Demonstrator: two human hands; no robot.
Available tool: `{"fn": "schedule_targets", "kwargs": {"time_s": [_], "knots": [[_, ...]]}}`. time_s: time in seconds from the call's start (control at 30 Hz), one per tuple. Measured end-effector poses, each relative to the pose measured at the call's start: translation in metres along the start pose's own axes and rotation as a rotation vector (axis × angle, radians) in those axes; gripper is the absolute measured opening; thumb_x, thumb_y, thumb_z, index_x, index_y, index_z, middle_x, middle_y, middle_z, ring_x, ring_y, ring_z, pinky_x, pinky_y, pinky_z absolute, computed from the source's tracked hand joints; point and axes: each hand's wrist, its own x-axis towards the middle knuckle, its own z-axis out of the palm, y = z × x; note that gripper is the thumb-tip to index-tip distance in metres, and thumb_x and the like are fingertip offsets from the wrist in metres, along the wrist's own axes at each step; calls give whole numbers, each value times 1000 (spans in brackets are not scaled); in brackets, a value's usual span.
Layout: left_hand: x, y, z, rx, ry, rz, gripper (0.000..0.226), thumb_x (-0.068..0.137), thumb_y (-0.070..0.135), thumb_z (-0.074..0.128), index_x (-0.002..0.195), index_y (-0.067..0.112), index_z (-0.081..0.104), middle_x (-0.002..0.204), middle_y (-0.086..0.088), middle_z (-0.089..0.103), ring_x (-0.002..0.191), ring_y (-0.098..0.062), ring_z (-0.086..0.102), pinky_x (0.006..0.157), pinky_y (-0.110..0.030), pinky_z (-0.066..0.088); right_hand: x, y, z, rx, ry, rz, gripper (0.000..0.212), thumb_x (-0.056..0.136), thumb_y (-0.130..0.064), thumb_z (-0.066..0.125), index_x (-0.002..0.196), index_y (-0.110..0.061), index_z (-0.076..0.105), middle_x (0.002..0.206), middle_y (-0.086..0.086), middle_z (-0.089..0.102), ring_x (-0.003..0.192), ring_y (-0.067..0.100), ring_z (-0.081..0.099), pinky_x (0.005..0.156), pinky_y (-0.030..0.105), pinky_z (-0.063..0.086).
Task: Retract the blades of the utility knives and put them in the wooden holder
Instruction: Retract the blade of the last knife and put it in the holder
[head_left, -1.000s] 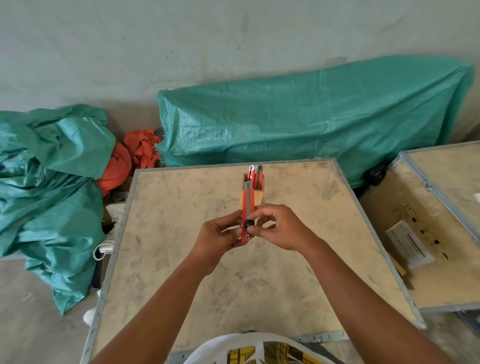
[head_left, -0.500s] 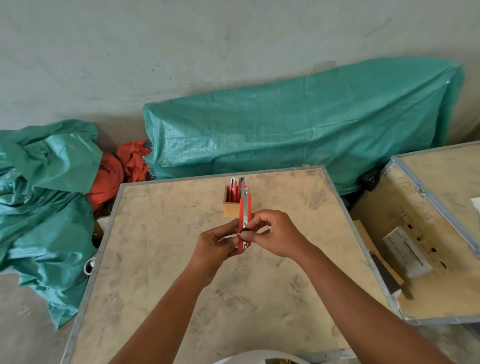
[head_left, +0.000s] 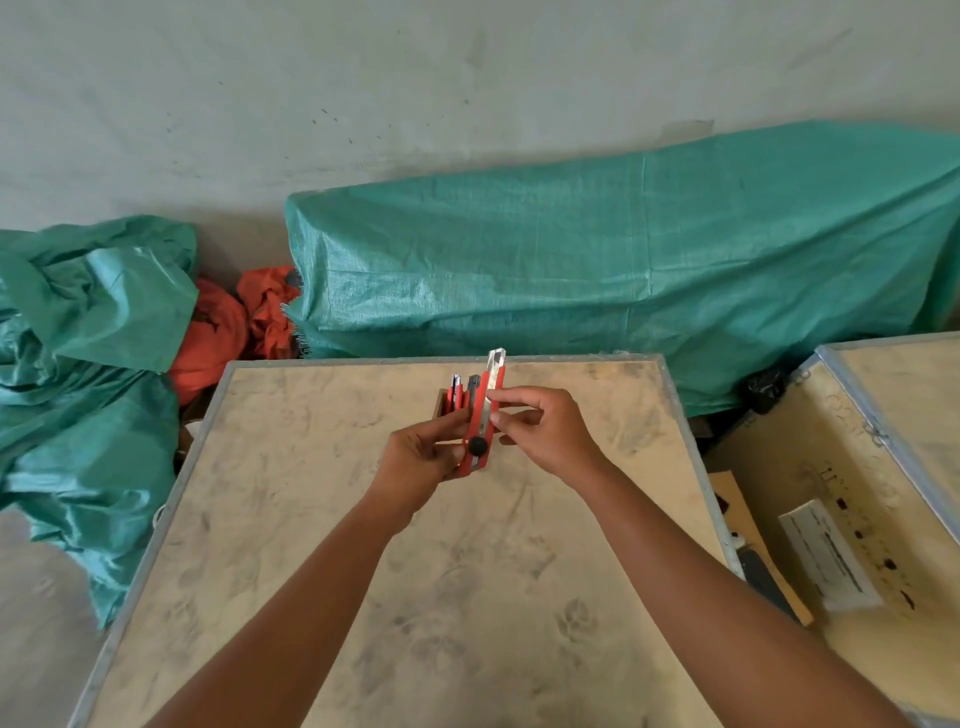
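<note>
Head view has both hands up over the table's middle, close together on 1 red utility knife (head_left: 484, 415). The left hand (head_left: 423, 460) clamps the lower handle, thumb near the black lock wheel (head_left: 477, 445), while the right hand (head_left: 545, 434) pinches the upper body between thumb and fingertips. The blade tip (head_left: 496, 358) pokes out bright at the top, so retraction looks not yet done. Judging by its build, the knife is light, stiff and narrow, with smooth plastic sides that could slip; the safe hold is on the red handle, well below that exposed edge, with a thumb free for the wheel or slider. Just behind the hands stands the wooden holder (head_left: 440, 404), mostly hidden by fingers, and at least 2 more knives (head_left: 457, 392) stand upright in it, ends showing above the rim. The sandy tabletop (head_left: 493, 597) around it carries nothing else visible. An open crate (head_left: 857, 545) sits to the right, with a white label inside.
</note>
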Motion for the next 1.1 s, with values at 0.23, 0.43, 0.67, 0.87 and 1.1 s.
{"fn": "schedule_targets", "kwargs": {"time_s": [0.23,0.43,0.67,0.87,1.1], "knots": [[57,-1,-10,251,74,48,43,87,-13,59,117,16,71,107,-5,75,92,-23,71,88,-42,59,47,14,13,-52,101,-23,33,88,0,73,115,-19,78,114,3,78,95,20,76,81,41,65],[103,-31,-16,559,109,-21,64,82,13,76,141,20,51,143,-2,53,131,-22,49,109,-43,44,68,46,38,-256,233,-174,31,86,5,72,111,-11,79,108,7,79,94,18,75,80,15,59],[126,-55,-15,624,4,-42,55,73,17,80,123,17,56,116,-3,65,106,-25,62,89,-33,50,73,78,64,-297,214,-158,28,85,5,71,108,-10,81,102,8,79,92,21,74,78,31,63],[129,-71,-20,612,8,-7,66,74,16,80,133,18,51,127,0,59,110,-18,61,96,-32,52,67,91,73,-347,181,-139,30,87,2,72,113,-11,79,106,10,76,98,21,71,78,27,57],[122,-63,-15,628,23,18,56,76,15,78,126,20,53,116,1,64,102,-17,63,89,-26,51,58,87,71,-340,197,-117,34,86,0,74,118,-11,76,114,12,70,105,23,69,82,42,64]]}}
